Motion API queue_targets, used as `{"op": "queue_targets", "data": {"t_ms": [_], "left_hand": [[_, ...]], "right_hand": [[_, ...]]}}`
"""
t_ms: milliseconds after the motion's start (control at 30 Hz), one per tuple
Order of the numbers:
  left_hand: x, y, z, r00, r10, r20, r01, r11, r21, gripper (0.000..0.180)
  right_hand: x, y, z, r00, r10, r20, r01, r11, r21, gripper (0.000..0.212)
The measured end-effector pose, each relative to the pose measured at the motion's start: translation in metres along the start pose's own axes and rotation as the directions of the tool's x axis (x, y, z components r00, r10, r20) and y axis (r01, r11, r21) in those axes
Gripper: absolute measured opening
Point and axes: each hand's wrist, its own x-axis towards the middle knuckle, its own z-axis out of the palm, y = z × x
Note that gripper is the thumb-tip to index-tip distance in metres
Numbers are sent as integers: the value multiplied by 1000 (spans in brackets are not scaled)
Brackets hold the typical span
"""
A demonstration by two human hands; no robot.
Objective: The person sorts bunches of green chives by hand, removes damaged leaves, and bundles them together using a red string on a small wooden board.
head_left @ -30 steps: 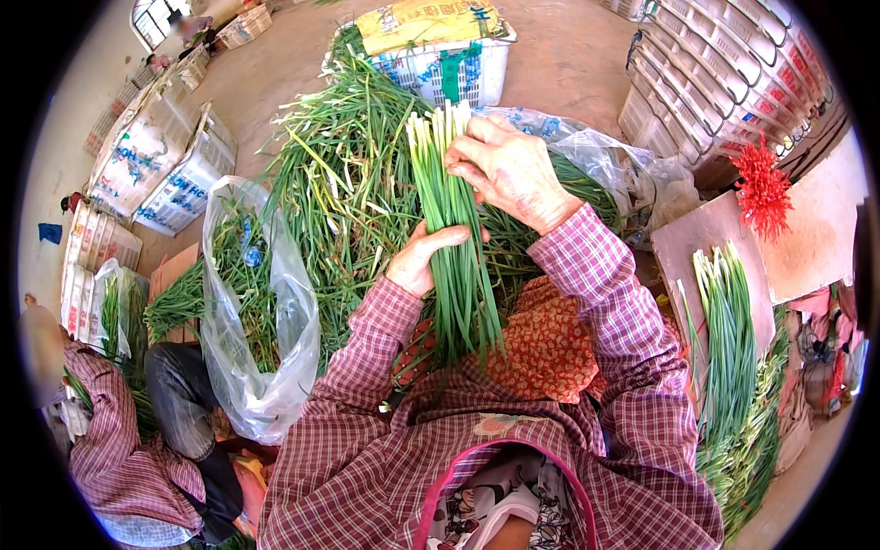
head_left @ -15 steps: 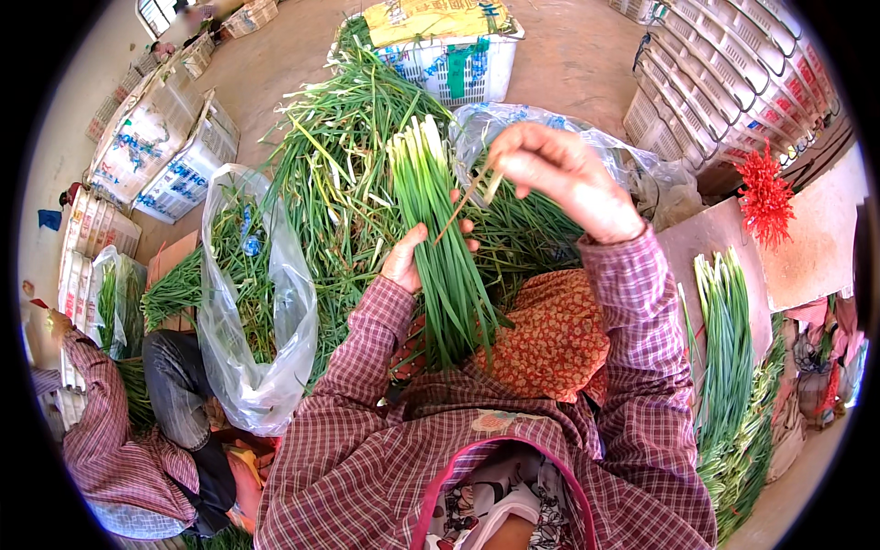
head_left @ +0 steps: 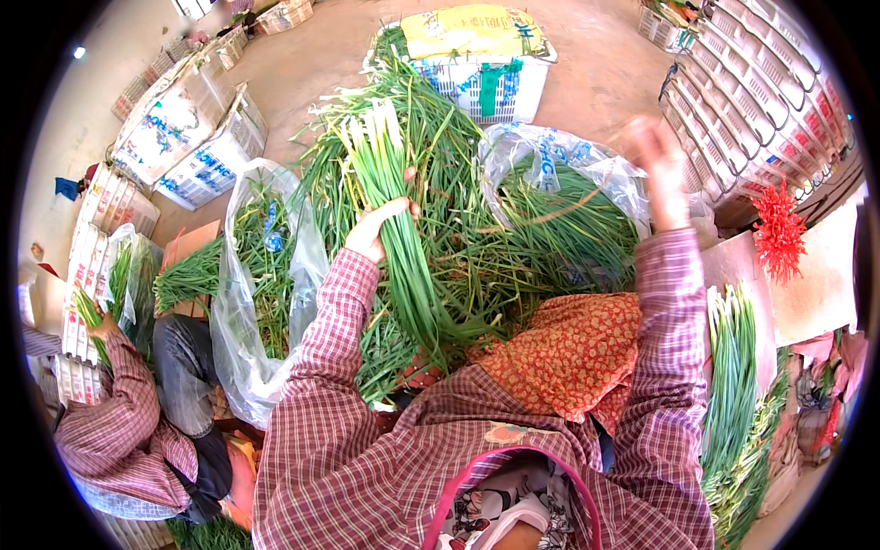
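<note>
My left hand [head_left: 374,231] is wrapped around a bunch of garlic chives [head_left: 410,266], its white ends up and its green leaves hanging toward my lap. Off to the right, my right hand [head_left: 656,160] is raised and smeared by motion, so its fingers cannot be read. A blurred, thin brownish strand [head_left: 559,213] trails between it and the chives. Under and beyond the held bunch lies a large heap of loose chives [head_left: 449,192]. My lap is covered with a red patterned cloth [head_left: 564,344].
Clear plastic bags with chives stand left [head_left: 261,385] and right [head_left: 513,137] of the heap. A white crate [head_left: 467,82] is beyond it, and stacked crates [head_left: 752,101] rise at right. Sorted chives [head_left: 729,385] lie beside a red string bundle [head_left: 779,229]. A co-worker [head_left: 119,440] holds chives at left.
My right hand has swung away from the bunch, outward to the right. My left hand has shifted left with the chives. The co-worker's hand at left now shows chives in it.
</note>
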Motion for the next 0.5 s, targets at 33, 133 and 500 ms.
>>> {"op": "queue_targets", "data": {"t_ms": [33,133,500], "left_hand": [[6,3,21,999,45,-8,-45,996,75,47],[-15,13,23,996,19,-89,-6,989,145,52],[-18,-11,86,983,-138,122,84,927,366,48]], "right_hand": [[-1,68,0,962,-263,77,270,958,-100,24],[-40,36,56,729,455,511,348,397,-849,43],[-24,-44,116,868,-274,415,397,884,-246,64]]}}
